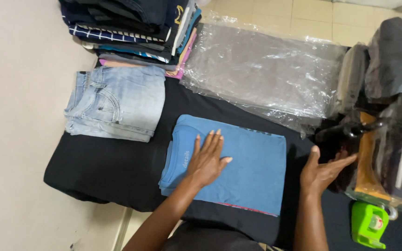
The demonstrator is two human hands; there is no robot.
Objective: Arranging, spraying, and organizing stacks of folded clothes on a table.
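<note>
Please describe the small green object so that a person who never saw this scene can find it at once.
Start at the black cloth covering the work surface and follow it to the near right corner. There, below the bagged clothes and beside the right hand, sits the green tape dispenser. It is the only bright green plastic thing among fabric.

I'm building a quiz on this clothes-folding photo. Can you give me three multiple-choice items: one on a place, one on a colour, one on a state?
1. Where does the left hand rest?
A. flat on the folded blue T-shirt
B. on the folded light-blue denim jeans
C. on the clear plastic sheeting

2. What colour is the small plastic tape dispenser at lower right?
A. red
B. bright green
C. white

3. How is the right hand?
A. clenched in a fist
B. open, against the clear-bagged clothes
C. gripping the jeans

Answers: 1 A, its palm lies on the shirt; 2 B, its shell is bright green; 3 B, its fingers are spread toward the bags.
</note>
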